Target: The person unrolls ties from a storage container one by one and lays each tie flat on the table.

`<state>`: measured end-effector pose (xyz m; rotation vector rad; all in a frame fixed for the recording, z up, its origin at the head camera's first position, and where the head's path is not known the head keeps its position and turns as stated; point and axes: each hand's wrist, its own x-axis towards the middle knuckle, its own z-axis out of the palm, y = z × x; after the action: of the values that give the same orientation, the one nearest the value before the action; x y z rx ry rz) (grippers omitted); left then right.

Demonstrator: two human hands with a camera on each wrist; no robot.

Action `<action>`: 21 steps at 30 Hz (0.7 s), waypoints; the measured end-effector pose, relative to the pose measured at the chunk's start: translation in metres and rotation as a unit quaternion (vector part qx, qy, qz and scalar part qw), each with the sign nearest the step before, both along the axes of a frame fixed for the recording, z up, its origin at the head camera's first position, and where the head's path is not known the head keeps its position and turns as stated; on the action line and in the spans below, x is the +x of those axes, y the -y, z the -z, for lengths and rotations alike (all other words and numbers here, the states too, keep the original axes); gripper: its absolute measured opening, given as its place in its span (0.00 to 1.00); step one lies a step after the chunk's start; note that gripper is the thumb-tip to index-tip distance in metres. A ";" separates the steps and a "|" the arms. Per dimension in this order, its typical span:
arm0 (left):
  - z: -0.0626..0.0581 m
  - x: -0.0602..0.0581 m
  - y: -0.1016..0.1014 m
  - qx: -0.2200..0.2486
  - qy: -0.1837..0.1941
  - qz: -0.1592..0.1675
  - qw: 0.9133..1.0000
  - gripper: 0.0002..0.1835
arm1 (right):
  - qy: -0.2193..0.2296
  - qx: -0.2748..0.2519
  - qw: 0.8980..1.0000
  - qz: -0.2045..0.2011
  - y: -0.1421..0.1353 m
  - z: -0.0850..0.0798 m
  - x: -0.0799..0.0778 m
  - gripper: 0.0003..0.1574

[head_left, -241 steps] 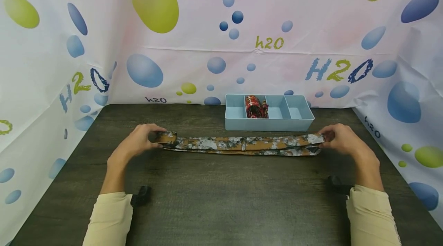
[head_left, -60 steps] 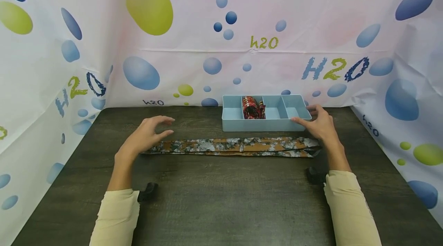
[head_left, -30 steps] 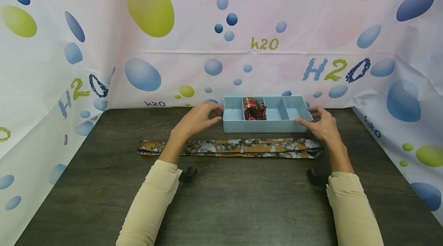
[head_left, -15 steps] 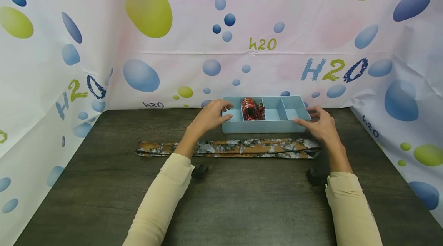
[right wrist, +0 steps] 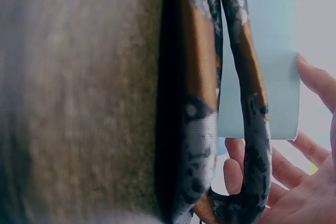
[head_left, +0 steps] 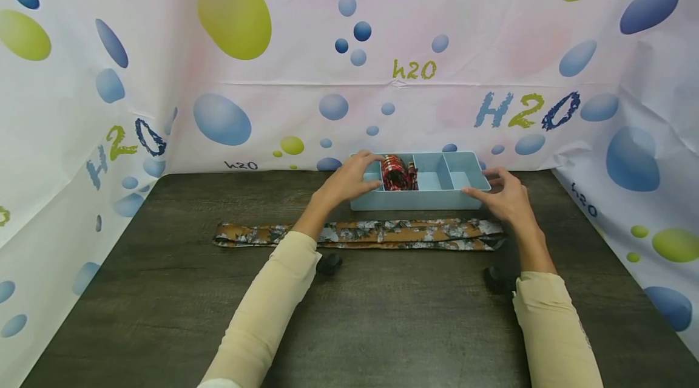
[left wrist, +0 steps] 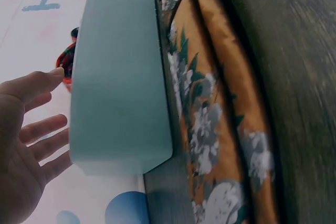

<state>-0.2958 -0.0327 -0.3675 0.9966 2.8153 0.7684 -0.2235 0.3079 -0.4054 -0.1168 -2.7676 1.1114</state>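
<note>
The left hand point(head_left: 349, 181) has just come in from outside the left end of the pale blue box point(head_left: 415, 200) and now reaches over its leftmost compartment, so the work seems to centre there, not on the floral cloth strip point(head_left: 404, 234), which both hands have let go of. That strip lies folded lengthwise across the dark table point(head_left: 415, 315), just in front of the box. The left hand is loosely spread, holding nothing, beside the red plaid roll point(head_left: 394, 173); whether it touches, I can't tell. The right hand point(head_left: 505, 195) has stayed half bent, gripping the box's right end between thumb and fingers. The compartment second from left holds the roll and a narrow plaid fold point(head_left: 412, 176); the two right-hand ones show plain blue floor
</note>
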 end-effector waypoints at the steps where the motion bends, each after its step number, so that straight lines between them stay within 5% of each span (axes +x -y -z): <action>1: 0.001 0.000 -0.001 -0.003 0.000 0.001 1.000 0.32 | 0.000 -0.001 1.000 -0.001 0.000 0.000 0.000 0.51; 21: 0.021 -0.017 -0.022 -0.010 0.007 -0.007 1.000 0.35 | 0.002 -0.005 1.000 -0.001 0.002 -0.001 0.001 0.51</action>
<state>-0.3131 -0.0106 -0.3881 0.9668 2.8159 0.7449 -0.2228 0.3062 -0.4042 -0.1171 -2.7662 1.1262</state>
